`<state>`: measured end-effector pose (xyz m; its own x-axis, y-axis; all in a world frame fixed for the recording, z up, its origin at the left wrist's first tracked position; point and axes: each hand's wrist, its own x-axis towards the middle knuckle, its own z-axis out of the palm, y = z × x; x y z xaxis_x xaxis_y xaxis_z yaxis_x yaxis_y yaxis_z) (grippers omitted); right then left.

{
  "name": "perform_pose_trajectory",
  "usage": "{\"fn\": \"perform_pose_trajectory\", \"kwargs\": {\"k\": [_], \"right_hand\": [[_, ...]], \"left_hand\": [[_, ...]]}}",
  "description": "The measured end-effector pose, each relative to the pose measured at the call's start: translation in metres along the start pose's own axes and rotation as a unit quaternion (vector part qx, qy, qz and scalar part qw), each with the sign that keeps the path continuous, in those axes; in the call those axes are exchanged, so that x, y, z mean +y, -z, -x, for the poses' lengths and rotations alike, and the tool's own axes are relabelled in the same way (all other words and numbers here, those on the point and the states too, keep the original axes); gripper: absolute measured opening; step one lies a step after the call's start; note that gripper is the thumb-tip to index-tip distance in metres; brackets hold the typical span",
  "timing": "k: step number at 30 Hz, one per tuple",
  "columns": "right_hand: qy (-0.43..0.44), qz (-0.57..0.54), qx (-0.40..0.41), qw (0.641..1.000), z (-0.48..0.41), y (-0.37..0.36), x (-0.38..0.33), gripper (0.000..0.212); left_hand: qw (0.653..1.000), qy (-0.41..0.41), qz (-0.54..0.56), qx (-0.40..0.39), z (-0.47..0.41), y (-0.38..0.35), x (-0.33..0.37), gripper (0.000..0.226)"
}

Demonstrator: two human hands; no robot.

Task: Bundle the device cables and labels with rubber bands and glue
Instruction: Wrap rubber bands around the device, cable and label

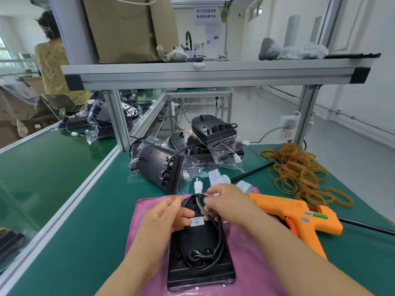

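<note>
On the near pink cloth (252,263), the left hand (164,216) curls round what looks like a rubber band (176,201) while the right hand (226,206) pinches the black device (201,253)'s gathered cable (218,231), so stretching the band over that coil probably comes next, before the glue gun (299,218) lying right.
</note>
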<state>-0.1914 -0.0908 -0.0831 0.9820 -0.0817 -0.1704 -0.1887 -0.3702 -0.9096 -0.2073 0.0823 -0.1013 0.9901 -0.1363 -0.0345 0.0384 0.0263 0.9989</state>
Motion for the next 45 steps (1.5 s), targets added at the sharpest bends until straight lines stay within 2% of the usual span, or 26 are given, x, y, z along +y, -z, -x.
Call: {"fn": "perform_pose_trajectory", "kwargs": {"k": [2, 5, 6, 9, 12, 13, 15, 18, 21, 24, 25, 26, 28, 31, 34, 36, 39, 41, 42, 45], "right_hand": [[0.005, 0.067, -0.009, 0.998, -0.004, 0.001, 0.001, 0.017], [0.045, 0.262, 0.035, 0.963, -0.013, 0.004, 0.005, 0.008], [0.052, 0.286, 0.048, 0.956, -0.015, 0.005, 0.007, 0.006], [0.053, 0.263, 0.068, 0.961, -0.018, 0.003, 0.012, 0.01], [0.041, 0.209, 0.08, 0.974, -0.021, 0.002, 0.018, 0.023], [0.025, 0.19, 0.072, 0.979, -0.022, 0.004, 0.017, 0.029], [-0.013, 0.18, 0.031, 0.983, -0.026, 0.008, 0.015, 0.037], [-0.044, 0.194, -0.05, 0.979, -0.032, 0.011, 0.012, 0.021], [-0.071, 0.161, -0.079, 0.981, -0.037, 0.01, 0.011, 0.018], [-0.104, 0.062, -0.091, 0.988, -0.037, 0.009, 0.011, 0.044], [-0.115, 0.016, -0.094, 0.989, -0.037, 0.009, 0.013, 0.042], [-0.124, -0.031, -0.098, 0.987, -0.037, 0.011, 0.014, 0.034], [-0.127, -0.107, -0.113, 0.98, -0.034, 0.015, 0.012, 0.017], [-0.086, -0.153, -0.152, 0.973, -0.028, 0.02, 0.005, 0.018], [-0.054, -0.215, -0.189, 0.957, -0.013, 0.018, -0.008, 0.037], [-0.02, -0.219, -0.186, 0.958, -0.001, 0.015, -0.014, 0.05], [0.055, -0.164, -0.118, 0.978, 0.01, 0.016, -0.022, 0.052], [0.098, -0.155, -0.075, 0.98, 0.012, 0.022, -0.027, 0.047], [0.115, -0.15, -0.061, 0.98, 0.013, 0.025, -0.029, 0.047], [0.166, -0.143, -0.061, 0.974, 0.011, 0.032, -0.034, 0.054]], "left_hand": [[1.0, 0.001, -0.006, -0.001, -0.002, -0.001, 0.002, 0.027], [0.999, 0.043, 0.03, -0.01, -0.009, 0.003, 0.007, 0.03], [0.997, 0.063, 0.051, -0.02, -0.012, 0.007, 0.009, 0.032], [0.992, 0.087, 0.081, -0.043, -0.018, 0.018, 0.012, 0.037], [0.996, 0.076, 0.053, -0.005, -0.024, 0.027, 0.011, 0.033], [0.998, 0.067, 0.018, 0.014, -0.025, 0.031, 0.01, 0.028], [0.99, 0.035, -0.125, 0.044, -0.029, 0.041, 0.008, 0.026], [0.937, 0.023, -0.349, -0.019, -0.033, 0.043, 0.007, 0.042], [0.894, 0.04, -0.437, -0.088, -0.038, 0.031, 0.007, 0.045], [0.88, 0.031, -0.464, -0.1, -0.041, 0.028, 0.012, 0.045], [0.88, 0.02, -0.464, -0.105, -0.041, 0.028, 0.013, 0.045], [0.895, 0.026, -0.435, -0.096, -0.038, 0.028, 0.013, 0.046], [0.947, 0.036, -0.316, -0.052, -0.032, 0.029, 0.009, 0.044], [0.982, 0.009, -0.189, -0.005, -0.026, 0.032, 0.01, 0.031], [0.993, 0.0, -0.119, 0.008, -0.021, 0.036, 0.02, 0.016], [0.988, -0.016, -0.154, 0.028, -0.022, 0.041, 0.026, 0.022], [0.986, -0.026, -0.15, 0.067, -0.027, 0.053, 0.037, 0.032], [0.991, -0.037, -0.122, 0.049, -0.027, 0.058, 0.048, 0.023], [0.99, -0.048, -0.134, 0.021, -0.025, 0.061, 0.054, 0.028], [0.968, -0.062, -0.225, -0.089, -0.023, 0.064, 0.066, 0.095]]}}
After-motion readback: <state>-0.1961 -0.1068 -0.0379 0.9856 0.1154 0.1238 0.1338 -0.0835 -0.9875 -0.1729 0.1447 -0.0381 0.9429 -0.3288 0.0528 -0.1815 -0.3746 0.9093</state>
